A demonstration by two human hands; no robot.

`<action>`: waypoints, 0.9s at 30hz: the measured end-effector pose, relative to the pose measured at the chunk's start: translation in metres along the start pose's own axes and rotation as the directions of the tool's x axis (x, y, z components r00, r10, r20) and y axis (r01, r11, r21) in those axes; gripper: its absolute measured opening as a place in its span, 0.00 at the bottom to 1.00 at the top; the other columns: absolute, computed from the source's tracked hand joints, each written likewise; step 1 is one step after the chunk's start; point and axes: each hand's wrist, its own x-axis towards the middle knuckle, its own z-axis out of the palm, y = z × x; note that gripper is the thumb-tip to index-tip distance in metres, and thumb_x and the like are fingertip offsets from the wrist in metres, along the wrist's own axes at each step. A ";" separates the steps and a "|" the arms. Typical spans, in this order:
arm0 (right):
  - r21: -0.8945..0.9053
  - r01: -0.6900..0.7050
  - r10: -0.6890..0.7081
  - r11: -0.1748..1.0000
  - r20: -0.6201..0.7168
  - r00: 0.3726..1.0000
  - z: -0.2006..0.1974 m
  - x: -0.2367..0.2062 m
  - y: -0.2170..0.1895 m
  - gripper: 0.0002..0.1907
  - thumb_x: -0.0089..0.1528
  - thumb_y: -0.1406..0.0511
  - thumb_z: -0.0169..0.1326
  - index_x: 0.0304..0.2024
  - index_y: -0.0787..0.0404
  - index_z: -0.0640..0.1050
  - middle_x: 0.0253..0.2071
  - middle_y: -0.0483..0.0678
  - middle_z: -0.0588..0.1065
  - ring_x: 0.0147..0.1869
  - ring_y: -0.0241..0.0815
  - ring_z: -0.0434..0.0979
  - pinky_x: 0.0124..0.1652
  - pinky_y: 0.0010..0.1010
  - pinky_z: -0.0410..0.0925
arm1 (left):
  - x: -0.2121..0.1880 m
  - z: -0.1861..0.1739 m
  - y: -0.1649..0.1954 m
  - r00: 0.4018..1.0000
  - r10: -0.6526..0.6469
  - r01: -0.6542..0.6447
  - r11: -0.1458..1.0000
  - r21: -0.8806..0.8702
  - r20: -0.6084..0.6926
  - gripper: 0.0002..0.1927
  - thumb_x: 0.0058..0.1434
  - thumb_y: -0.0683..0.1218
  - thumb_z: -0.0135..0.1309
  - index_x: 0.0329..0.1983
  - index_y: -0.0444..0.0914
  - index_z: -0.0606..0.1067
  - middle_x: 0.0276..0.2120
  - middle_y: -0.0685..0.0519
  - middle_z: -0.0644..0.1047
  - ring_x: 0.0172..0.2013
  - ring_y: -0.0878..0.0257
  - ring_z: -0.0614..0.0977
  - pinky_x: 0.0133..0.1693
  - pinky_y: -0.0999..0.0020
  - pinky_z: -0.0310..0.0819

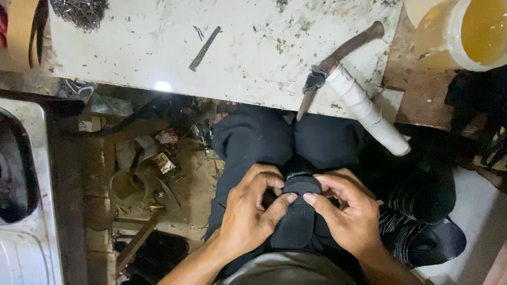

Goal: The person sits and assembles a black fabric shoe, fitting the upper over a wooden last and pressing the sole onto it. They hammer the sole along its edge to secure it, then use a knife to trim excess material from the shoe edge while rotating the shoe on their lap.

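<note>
A black shoe sole [299, 221] lies lengthwise on my lap, heel end away from me. My left hand [248, 211] grips its left side, thumb pressed on the heel end. My right hand [346, 208] holds the right side, its thumb meeting the left thumb on top of the sole. My dark trousers [253, 137] show beyond the hands.
A scuffed white worktop [158, 47] spans the top, with a wooden-handled knife [338, 55], a white tube [369, 111], a dark metal strip [205, 48] and a heap of nails [80, 11]. A tub of yellow glue [483, 29] stands top right. Scraps litter the floor [158, 163] at left.
</note>
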 end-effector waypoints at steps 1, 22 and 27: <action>0.070 -0.042 0.042 0.997 0.002 0.999 -0.002 0.000 0.000 0.18 0.55 0.76 0.64 0.48 0.68 0.78 0.41 0.48 0.78 0.44 0.33 0.80 0.44 0.24 0.75 | 0.000 -0.002 0.003 0.999 -0.035 0.033 0.998 0.060 0.035 0.13 0.57 0.43 0.67 0.39 0.33 0.75 0.42 0.49 0.78 0.28 0.61 0.81 0.29 0.70 0.74; 0.048 0.165 -0.166 0.985 0.022 0.986 -0.016 -0.036 -0.002 0.18 0.51 0.76 0.69 0.43 0.66 0.79 0.42 0.49 0.78 0.34 0.26 0.70 0.28 0.16 0.60 | -0.010 -0.001 -0.011 0.857 0.487 -0.457 0.869 -0.186 0.168 0.24 0.59 0.44 0.65 0.53 0.31 0.68 0.61 0.40 0.72 0.70 0.40 0.69 0.70 0.44 0.61; 0.084 0.220 -0.219 0.972 -0.030 0.975 -0.005 -0.046 -0.024 0.17 0.52 0.75 0.69 0.43 0.65 0.79 0.41 0.48 0.78 0.31 0.23 0.69 0.26 0.14 0.59 | -0.028 0.011 -0.015 0.832 0.555 -0.549 0.821 -0.154 -0.004 0.18 0.62 0.40 0.63 0.48 0.34 0.67 0.56 0.40 0.76 0.61 0.44 0.78 0.61 0.53 0.75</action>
